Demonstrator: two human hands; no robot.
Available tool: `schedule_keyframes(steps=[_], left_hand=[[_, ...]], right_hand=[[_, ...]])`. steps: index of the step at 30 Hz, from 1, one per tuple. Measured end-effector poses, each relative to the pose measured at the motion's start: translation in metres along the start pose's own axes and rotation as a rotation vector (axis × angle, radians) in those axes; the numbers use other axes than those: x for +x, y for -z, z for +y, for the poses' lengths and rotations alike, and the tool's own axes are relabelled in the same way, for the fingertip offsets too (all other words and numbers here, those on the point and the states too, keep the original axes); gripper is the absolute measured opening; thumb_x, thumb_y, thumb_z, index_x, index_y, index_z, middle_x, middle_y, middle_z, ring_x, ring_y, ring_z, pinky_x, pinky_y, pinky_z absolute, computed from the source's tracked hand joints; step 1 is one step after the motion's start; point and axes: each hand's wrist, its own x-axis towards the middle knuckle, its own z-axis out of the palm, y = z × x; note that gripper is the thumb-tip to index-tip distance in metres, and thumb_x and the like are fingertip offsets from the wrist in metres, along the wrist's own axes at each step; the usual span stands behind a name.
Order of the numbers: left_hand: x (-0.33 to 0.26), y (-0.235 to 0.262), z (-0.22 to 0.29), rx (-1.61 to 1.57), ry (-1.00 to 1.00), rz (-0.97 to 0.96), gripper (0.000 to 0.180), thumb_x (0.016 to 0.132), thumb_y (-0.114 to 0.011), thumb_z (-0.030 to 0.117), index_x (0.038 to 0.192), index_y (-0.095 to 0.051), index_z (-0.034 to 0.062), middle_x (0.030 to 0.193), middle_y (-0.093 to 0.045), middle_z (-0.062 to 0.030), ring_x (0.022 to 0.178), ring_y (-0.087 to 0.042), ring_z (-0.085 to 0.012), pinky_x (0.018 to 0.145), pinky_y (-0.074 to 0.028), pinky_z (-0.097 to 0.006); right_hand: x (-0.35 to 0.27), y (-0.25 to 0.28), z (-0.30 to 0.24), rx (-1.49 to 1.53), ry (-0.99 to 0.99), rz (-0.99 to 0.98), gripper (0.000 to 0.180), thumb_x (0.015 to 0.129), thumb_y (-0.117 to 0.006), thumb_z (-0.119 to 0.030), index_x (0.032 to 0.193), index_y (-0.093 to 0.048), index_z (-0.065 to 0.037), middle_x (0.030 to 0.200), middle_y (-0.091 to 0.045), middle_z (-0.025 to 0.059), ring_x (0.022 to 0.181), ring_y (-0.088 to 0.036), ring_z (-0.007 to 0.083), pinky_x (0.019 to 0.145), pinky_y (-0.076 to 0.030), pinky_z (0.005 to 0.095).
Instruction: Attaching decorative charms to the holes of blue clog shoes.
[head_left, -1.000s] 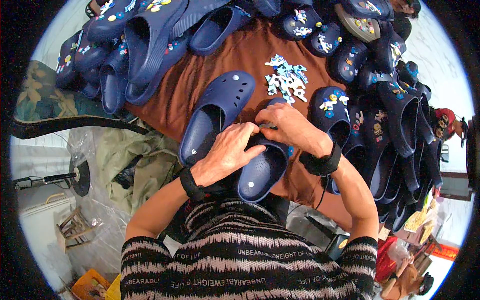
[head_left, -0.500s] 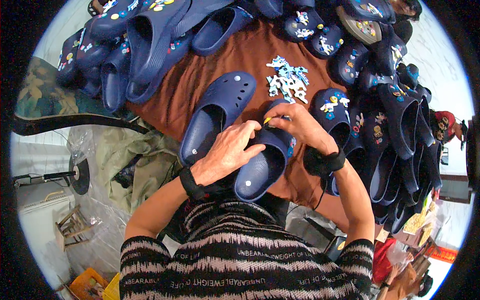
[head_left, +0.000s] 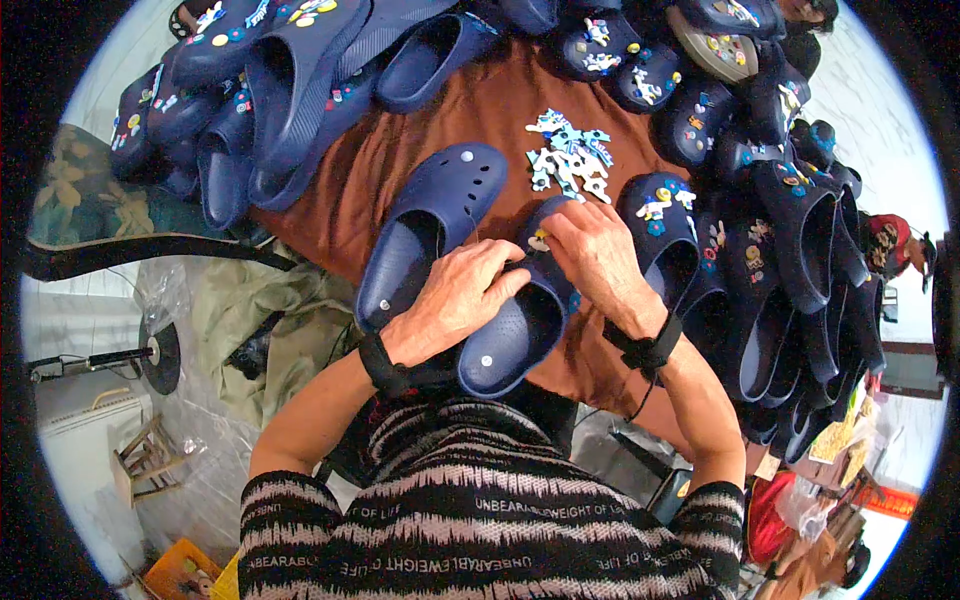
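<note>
Left hand: your left hand (head_left: 455,300) stays clamped over the navy foam clog (head_left: 520,320)
Right hand: your right hand (head_left: 595,250) has shifted, fingertips pinching a small charm (head_left: 540,241) onto its toe
Change: charm now seated against clog

a brown cloth (head_left: 420,150) covers the work surface, and that's our landmark. dead centre on it sit two navy clogs (head_left: 430,230) side by side, the right one under the hands. just above them lies a small heap of pale blue and white shoe charms (head_left: 570,160). along the cloth's top edge and down its right side, piled navy clogs (head_left: 780,230) crowd in, many studded with charms.
</note>
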Motion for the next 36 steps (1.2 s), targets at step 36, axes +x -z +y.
schedule_keyframes(steps=[36], left_hand=[[-0.003, 0.009, 0.012, 0.286, -0.018, 0.003, 0.023, 0.092, -0.057, 0.006, 0.114, -0.061, 0.0034, 0.103, -0.066, -0.0170, 0.093, -0.064, -0.0360, 0.085, -0.051, -0.046]], right_hand=[[-0.015, -0.015, 0.004, 0.655, -0.397, -0.040, 0.015, 0.088, -0.069, -0.013, 0.099, -0.067, -0.001, 0.082, -0.069, 0.0164, 0.070, -0.067, 0.0261, 0.065, -0.052, 0.0366]])
